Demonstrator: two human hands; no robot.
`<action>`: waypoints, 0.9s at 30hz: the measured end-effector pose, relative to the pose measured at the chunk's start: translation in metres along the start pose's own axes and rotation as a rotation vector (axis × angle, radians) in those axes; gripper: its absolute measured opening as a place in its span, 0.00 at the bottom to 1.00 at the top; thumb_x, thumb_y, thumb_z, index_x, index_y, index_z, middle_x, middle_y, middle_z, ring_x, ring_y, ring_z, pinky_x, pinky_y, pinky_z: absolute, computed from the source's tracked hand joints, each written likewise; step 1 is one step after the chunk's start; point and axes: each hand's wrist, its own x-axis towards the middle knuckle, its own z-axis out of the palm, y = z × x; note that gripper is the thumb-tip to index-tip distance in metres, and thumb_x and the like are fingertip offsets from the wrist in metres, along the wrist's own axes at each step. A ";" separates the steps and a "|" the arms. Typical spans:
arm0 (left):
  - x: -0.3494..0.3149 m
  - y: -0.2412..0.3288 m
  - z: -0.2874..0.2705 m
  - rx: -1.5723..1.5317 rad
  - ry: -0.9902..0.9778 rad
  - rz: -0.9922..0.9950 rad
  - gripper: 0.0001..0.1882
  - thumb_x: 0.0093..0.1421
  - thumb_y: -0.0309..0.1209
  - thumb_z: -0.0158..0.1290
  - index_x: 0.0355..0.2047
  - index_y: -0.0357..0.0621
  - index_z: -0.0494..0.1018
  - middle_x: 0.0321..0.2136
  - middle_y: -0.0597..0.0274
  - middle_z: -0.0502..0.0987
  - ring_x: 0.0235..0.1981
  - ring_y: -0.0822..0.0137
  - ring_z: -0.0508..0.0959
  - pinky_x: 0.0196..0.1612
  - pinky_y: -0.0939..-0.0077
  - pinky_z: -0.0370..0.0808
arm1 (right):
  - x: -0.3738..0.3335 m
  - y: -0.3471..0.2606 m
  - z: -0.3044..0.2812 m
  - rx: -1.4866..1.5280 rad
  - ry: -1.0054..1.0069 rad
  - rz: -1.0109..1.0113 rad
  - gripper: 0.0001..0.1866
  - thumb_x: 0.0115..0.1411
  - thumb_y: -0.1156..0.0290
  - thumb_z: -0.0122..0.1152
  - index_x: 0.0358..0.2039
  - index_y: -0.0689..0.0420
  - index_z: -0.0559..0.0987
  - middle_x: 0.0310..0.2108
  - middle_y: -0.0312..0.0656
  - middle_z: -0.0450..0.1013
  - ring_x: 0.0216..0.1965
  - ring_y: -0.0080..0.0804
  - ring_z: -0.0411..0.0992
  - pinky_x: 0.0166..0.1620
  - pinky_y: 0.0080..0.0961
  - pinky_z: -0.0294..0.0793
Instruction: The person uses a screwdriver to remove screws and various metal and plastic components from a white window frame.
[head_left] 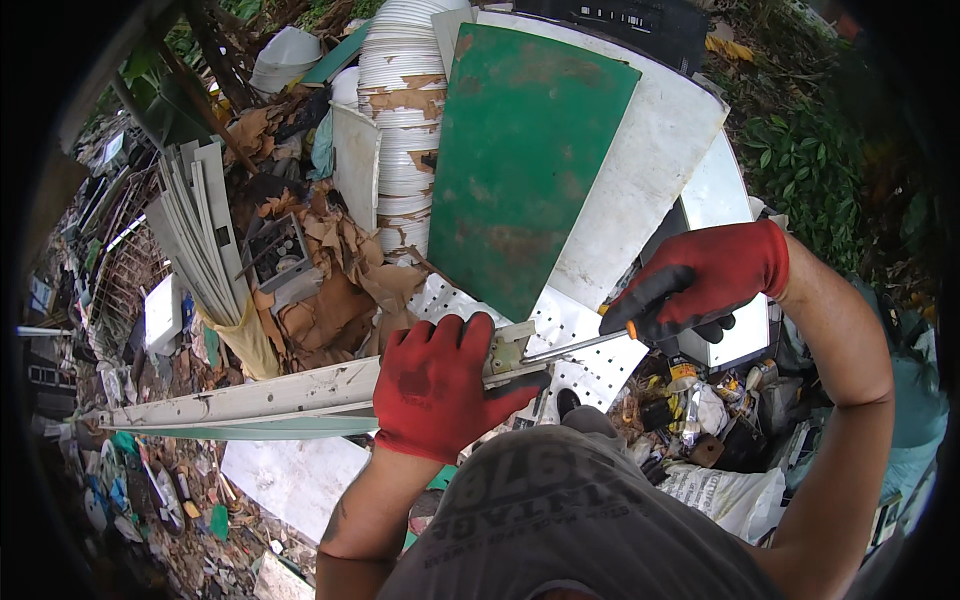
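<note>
My left hand, in a red and black work glove, is closed round a long off-white rail near its right end. The rail stretches off to the left and looks scuffed and dirty. A small metal plate shows at its end, just past my fingers. My right hand, gloved the same way, grips a screwdriver; an orange bit of its handle shows below the fingers. Its shaft points left, with the tip at or very near the metal plate; contact cannot be made out.
Ahead leans a green board over a larger white sheet. A ribbed white duct stands beside it. Perforated white metal lies beneath my hands. Pale strips fill a sack at left; mixed scrap lies at right.
</note>
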 end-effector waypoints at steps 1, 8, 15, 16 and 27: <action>-0.002 0.001 -0.002 0.002 0.000 -0.003 0.42 0.40 0.62 0.70 0.47 0.44 0.77 0.38 0.56 0.79 0.39 0.48 0.80 0.47 0.52 0.74 | -0.002 -0.001 0.000 -0.029 -0.006 0.008 0.27 0.65 0.78 0.53 0.65 0.57 0.76 0.41 0.39 0.80 0.39 0.24 0.81 0.41 0.24 0.79; -0.009 0.008 -0.004 0.005 0.018 -0.008 0.42 0.40 0.62 0.70 0.47 0.43 0.77 0.36 0.56 0.78 0.38 0.50 0.80 0.45 0.52 0.74 | -0.002 0.011 0.014 0.076 -0.010 -0.025 0.25 0.67 0.78 0.54 0.65 0.59 0.76 0.41 0.38 0.80 0.38 0.25 0.80 0.43 0.26 0.79; -0.011 0.010 -0.003 0.019 0.060 0.018 0.39 0.40 0.62 0.70 0.43 0.45 0.77 0.32 0.59 0.76 0.34 0.52 0.79 0.41 0.54 0.73 | 0.003 0.025 0.022 0.058 -0.019 -0.089 0.24 0.68 0.77 0.55 0.65 0.58 0.76 0.40 0.38 0.80 0.39 0.23 0.79 0.44 0.25 0.78; -0.010 0.010 -0.003 0.023 0.069 0.025 0.38 0.40 0.61 0.71 0.42 0.45 0.77 0.31 0.59 0.76 0.33 0.52 0.78 0.40 0.55 0.72 | 0.003 0.025 0.022 0.074 -0.011 -0.093 0.24 0.69 0.77 0.55 0.65 0.58 0.76 0.40 0.38 0.80 0.39 0.22 0.79 0.44 0.25 0.78; -0.009 0.012 -0.005 0.057 0.008 0.007 0.44 0.39 0.64 0.71 0.44 0.41 0.76 0.32 0.55 0.78 0.34 0.50 0.79 0.43 0.55 0.73 | 0.017 0.046 0.053 0.266 0.066 -0.208 0.24 0.69 0.75 0.58 0.66 0.56 0.75 0.43 0.35 0.82 0.40 0.20 0.78 0.46 0.23 0.78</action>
